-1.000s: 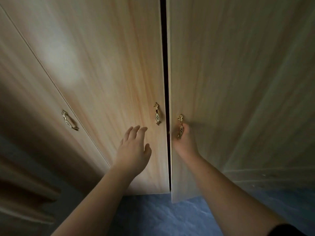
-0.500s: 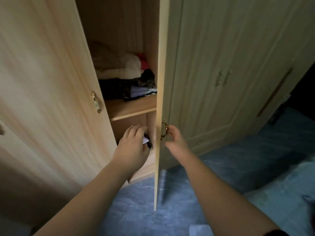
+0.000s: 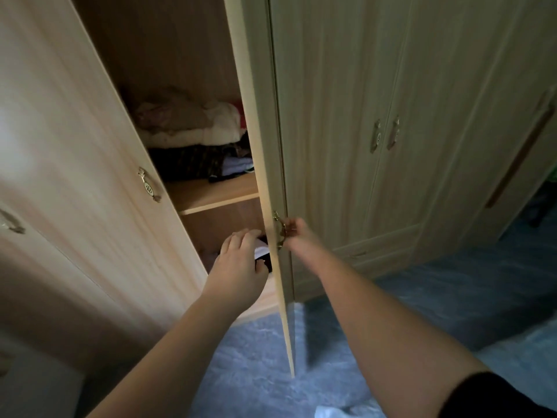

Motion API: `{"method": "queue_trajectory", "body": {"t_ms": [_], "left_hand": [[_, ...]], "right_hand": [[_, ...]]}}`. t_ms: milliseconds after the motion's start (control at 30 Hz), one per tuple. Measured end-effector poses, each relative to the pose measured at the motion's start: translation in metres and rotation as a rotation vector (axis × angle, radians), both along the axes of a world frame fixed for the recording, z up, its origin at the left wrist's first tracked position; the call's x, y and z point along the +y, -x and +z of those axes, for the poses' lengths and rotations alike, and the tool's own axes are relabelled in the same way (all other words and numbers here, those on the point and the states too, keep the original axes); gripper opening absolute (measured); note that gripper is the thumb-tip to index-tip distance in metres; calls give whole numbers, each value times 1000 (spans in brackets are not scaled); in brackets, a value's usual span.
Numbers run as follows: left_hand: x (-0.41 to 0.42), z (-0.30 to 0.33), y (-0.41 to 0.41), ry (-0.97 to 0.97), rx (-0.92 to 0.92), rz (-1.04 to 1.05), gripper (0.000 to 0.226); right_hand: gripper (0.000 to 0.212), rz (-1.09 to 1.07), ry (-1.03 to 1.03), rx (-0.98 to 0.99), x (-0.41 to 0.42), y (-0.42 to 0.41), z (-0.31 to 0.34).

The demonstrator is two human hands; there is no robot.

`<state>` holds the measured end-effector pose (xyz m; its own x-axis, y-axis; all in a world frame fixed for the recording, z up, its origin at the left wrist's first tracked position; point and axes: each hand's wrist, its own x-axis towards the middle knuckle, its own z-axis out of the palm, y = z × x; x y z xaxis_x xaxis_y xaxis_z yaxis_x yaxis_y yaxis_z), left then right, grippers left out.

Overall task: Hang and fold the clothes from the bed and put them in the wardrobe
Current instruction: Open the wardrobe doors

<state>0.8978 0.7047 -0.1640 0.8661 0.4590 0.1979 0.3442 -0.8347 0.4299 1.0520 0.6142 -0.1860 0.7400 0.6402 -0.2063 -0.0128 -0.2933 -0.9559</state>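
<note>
Your right hand [image 3: 297, 233] is out at the edge-on wardrobe door [image 3: 265, 164], its fingers curled round the small brass handle [image 3: 280, 229] fixed low on that door's right face. The door stands swung out toward you, so you see mostly its thin pale edge running from the top of the view down to the blue floor [image 3: 422, 312]. Your left hand [image 3: 241, 263] reaches into the opening just left of that edge, palm down with the fingers straight and together, holding nothing that shows; its fingertips lie over a white item [image 3: 260, 251] in the dim lower compartment, and you cannot tell whether they touch it. Above, on the wooden shelf [image 3: 211, 191], sits a stack of folded clothes [image 3: 193, 128]: pale, bulky pieces on top, dark ones beneath, and a small light-coloured fold at the right end. The left-hand door [image 3: 75, 146] is open too, slanting across the left of the view with its own brass pull [image 3: 148, 185]. Farther right stand two more closed doors with a pair of handles [image 3: 385, 134] side by side. A light patch of fabric [image 3: 331, 413] shows at the near bottom edge, between your forearms.
</note>
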Motion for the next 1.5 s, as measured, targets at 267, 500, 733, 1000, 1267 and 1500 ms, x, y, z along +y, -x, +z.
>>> {"method": "queue_trajectory", "body": {"t_ms": [267,500,733,1000,1267,1500], "left_hand": [[-31,6,-13,-142,33,39,59],[-26,8,-13,-121,79,63,61],[12,3,20,-86,112,169,59],[103,2,70,-88,101,331,60],[241,-15,72,-126,103,358,54],[349,-29,25,-182,202,344,62]], "right_hand": [[63,-200,-150,90,-69,-46,-10],[68,-438,-204,-149,-119,-2,8],[69,40,28,-635,-76,49,15],[74,405,389,-1024,58,86,-2],[65,410,512,-1018,190,80,-15],[68,295,545,-997,262,41,-18]]}}
